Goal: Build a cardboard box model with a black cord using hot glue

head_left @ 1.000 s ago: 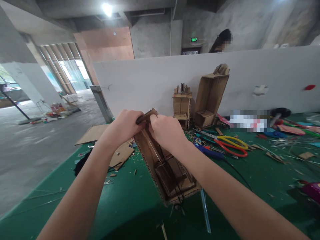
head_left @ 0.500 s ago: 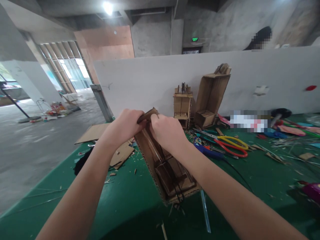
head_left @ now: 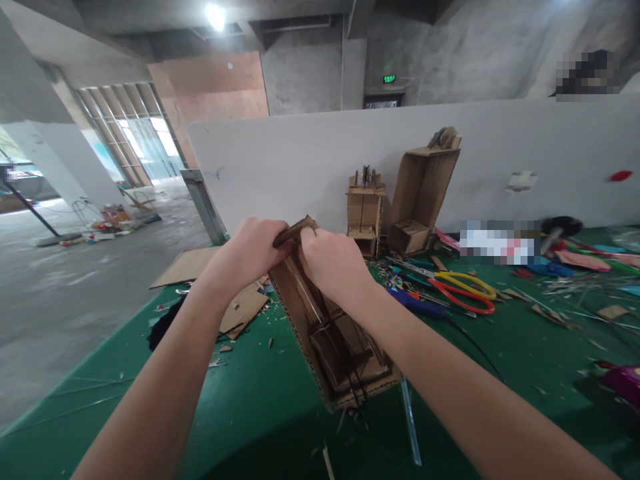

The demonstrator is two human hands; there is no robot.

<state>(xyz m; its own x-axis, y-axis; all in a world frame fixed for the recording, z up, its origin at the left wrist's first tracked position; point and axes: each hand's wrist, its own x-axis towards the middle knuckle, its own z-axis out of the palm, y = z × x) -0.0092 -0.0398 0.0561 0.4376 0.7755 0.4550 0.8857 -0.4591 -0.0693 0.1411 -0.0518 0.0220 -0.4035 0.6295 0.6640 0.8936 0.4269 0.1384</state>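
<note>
A long open cardboard box model [head_left: 330, 340] leans on the green table [head_left: 240, 407], its near end resting on the mat and its far end raised. My left hand [head_left: 250, 250] and my right hand [head_left: 333, 263] both pinch a small brown cardboard piece [head_left: 296, 230] at the raised top end of the box. Inside the box I see cardboard partitions and thin black strings. My fingertips hide how the piece meets the box.
Two more cardboard models [head_left: 365, 210] [head_left: 423, 193] stand against the white partition [head_left: 500, 153]. Red-and-yellow scissors [head_left: 463, 290], a blue-handled tool [head_left: 417, 303], cardboard scraps [head_left: 243, 310] and sticks litter the mat. Someone's head shows behind the partition [head_left: 585, 73].
My hands and the box stay almost still. The person behind the partition has moved to the right.
</note>
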